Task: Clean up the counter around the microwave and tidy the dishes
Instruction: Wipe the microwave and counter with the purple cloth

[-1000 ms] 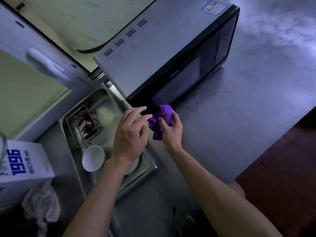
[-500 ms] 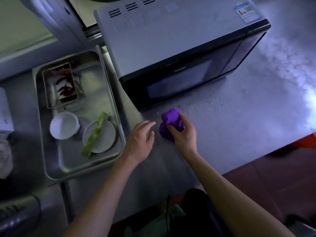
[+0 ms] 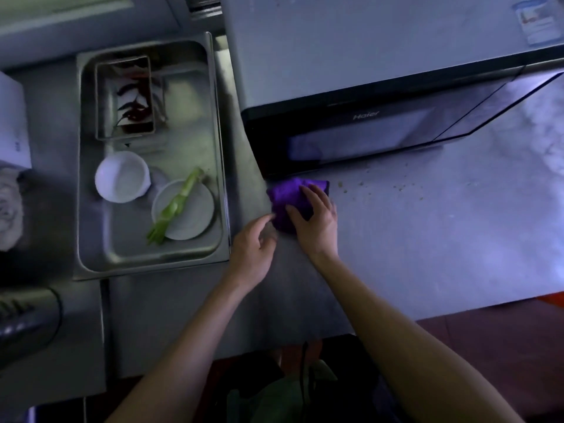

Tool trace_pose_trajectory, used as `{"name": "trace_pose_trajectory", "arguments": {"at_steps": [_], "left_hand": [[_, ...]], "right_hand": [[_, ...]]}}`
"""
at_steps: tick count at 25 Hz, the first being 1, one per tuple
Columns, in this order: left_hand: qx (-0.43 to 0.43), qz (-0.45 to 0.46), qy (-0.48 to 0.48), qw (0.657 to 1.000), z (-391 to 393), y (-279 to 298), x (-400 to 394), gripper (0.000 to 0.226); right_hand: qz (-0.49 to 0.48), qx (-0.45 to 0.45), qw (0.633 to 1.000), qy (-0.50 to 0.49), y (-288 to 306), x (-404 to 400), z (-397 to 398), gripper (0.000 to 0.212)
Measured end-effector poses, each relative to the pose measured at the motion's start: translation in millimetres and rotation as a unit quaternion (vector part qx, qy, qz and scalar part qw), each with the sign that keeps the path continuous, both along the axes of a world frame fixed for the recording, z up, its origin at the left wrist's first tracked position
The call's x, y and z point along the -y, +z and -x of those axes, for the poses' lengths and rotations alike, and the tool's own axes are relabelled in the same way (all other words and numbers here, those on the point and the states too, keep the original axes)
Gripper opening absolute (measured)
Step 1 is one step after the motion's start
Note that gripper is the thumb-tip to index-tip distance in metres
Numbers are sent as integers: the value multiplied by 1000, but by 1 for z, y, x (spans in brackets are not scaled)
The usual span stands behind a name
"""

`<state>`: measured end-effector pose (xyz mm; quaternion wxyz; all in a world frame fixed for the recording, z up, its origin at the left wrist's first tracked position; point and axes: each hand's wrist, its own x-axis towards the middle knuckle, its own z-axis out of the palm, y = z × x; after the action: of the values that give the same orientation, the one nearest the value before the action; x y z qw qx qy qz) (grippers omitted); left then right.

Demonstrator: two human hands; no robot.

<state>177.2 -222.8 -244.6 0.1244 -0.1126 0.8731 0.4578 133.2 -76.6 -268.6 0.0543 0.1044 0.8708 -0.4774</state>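
Note:
A purple cloth (image 3: 285, 193) lies on the steel counter (image 3: 427, 239) just in front of the microwave's (image 3: 351, 56) left front corner. My right hand (image 3: 317, 221) presses down on the cloth with its fingers spread flat over it. My left hand (image 3: 253, 242) hovers beside the cloth's left edge, fingers loosely bent, holding nothing. Crumbs (image 3: 399, 187) are scattered on the counter to the right of the cloth, along the microwave's front.
Left of the microwave a steel tray (image 3: 152, 264) holds a white bowl (image 3: 122, 177), a white plate (image 3: 195, 215) with a green stalk (image 3: 175, 206), and a small metal dish of red chillies (image 3: 131, 99). A white box (image 3: 12, 123) and a crumpled rag (image 3: 9, 209) sit far left.
The cloth came down from the air onto the counter and is flattened under my right hand. My left hand let go of it and drew back slightly. The view swung right.

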Motion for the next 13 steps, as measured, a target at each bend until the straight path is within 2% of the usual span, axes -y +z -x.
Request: {"name": "trace_pose_trajectory", "arguments": {"at_steps": [4,7,10,13], "left_hand": [[-38,18,13,999,4,-5,1,41],[-74,125,-75,987,6,-11,-2,45],[-51,235,-178,954,13,-20,-4,53],[-35,306,-227,924,23,-27,-6,58]], "right_hand": [[-91,-48,991,82,-10,-11,5,36],[-196,-74,961,183,-18,-29,-6,41],[-268,-31,923,276,-26,-40,-10,51],[-332,12,885,326,-32,-46,3,59]]}}
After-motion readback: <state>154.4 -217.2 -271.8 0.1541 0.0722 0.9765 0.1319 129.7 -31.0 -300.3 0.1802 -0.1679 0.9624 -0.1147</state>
